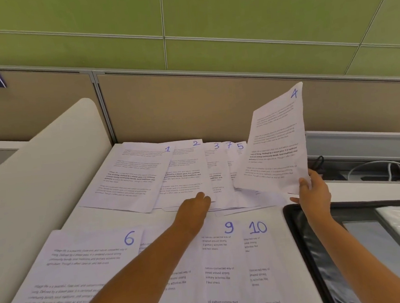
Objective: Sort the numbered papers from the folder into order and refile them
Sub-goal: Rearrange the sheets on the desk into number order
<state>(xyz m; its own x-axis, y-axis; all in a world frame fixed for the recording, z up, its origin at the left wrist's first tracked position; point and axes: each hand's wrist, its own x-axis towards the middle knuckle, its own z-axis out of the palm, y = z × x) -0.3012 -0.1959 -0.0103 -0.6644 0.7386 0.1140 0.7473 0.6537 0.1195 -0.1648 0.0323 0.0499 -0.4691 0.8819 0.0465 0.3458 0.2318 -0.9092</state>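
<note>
Head view: held sheet 4 (276,143) raised and tilted in the right hand (315,195), pinched by thumb and fingers at its lower right corner. Pressed on sheets 2 (184,173) and 3 (216,169) with the left hand (194,209), fingers seemingly flat, though blurred. Ahead of the left hand, a fanned row: 1, 2, 3, 7, 5. Light, floppy, easily creased; best pinched at an edge or corner

Handwritten blue numbers mark sheets: 1 (167,149), 4 (294,93), 6 (129,238), 9 (229,227), 10 (258,227).
</note>
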